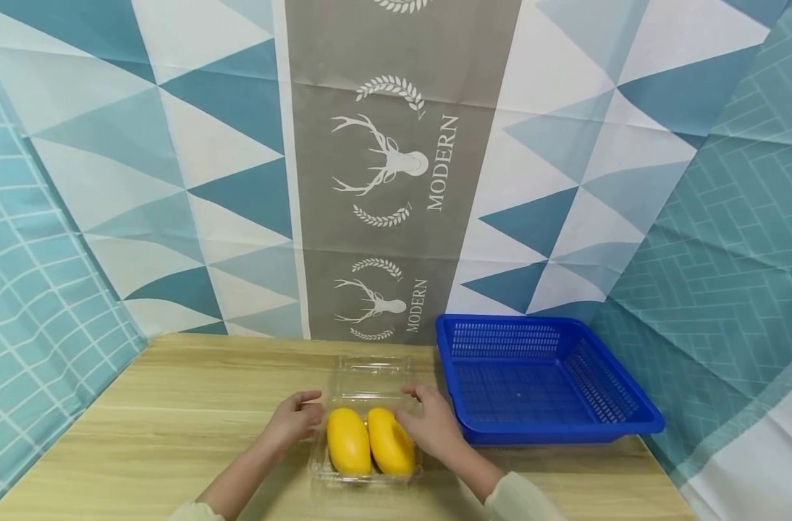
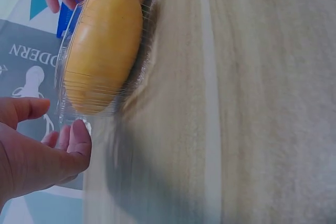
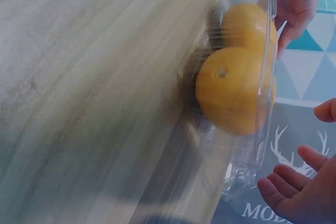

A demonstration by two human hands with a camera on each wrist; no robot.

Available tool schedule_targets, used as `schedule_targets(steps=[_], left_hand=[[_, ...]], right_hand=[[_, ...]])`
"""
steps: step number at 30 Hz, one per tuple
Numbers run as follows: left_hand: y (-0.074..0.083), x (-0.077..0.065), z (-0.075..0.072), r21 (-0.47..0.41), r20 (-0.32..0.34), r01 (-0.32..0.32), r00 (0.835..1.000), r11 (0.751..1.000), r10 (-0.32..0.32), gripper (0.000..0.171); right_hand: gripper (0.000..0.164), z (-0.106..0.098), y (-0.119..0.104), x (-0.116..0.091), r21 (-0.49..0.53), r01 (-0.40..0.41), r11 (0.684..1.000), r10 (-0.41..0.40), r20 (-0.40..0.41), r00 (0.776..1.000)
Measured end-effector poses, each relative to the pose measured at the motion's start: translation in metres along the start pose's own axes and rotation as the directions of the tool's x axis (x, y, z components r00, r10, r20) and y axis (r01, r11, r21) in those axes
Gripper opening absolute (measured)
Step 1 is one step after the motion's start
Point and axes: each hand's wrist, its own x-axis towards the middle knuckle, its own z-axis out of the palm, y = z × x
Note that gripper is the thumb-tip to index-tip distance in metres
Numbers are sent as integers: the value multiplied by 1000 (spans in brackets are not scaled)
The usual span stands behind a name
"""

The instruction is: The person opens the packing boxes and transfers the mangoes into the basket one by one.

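Two yellow mangoes (image 1: 348, 441) (image 1: 391, 443) lie side by side in a clear plastic clamshell box (image 1: 363, 477). Its lid (image 1: 374, 378) stands open on the far side. At the box's left is my left hand (image 1: 295, 420), fingers loosely bent and holding nothing; in the left wrist view its fingertips (image 2: 79, 132) are close to the box end, and I cannot tell if they touch. My right hand (image 1: 431, 422) is at the right side, partly over the right mango in the head view. The right wrist view shows its fingers (image 3: 286, 182) relaxed, apart from the mangoes, with nothing gripped.
A blue plastic basket (image 1: 518, 434) with perforated walls stands right of the box, close to my right forearm. The wooden table (image 1: 194, 405) meets a patterned cloth backdrop (image 1: 396, 217) at its far edge. Tiled-pattern cloths hang at the left and right.
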Motion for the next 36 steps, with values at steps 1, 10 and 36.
schedule_targets(steps=[1, 10, 36], left_hand=[[-1, -1, -1, -1, 5, 2, 1000, 1000, -2, 44], [-4, -6, -3, -22, 56, 19, 998, 1000, -17, 48], [-8, -4, -1, -90, 70, 81, 995, 993, -75, 42]], right_hand=[[41, 0, -1, -1, -7, 14, 1000, -14, -1, 1000], [45, 3, -13, -10, 10, 78, 997, -79, 42, 996], [55, 25, -11, -15, -208, 119, 971, -95, 123, 988]])
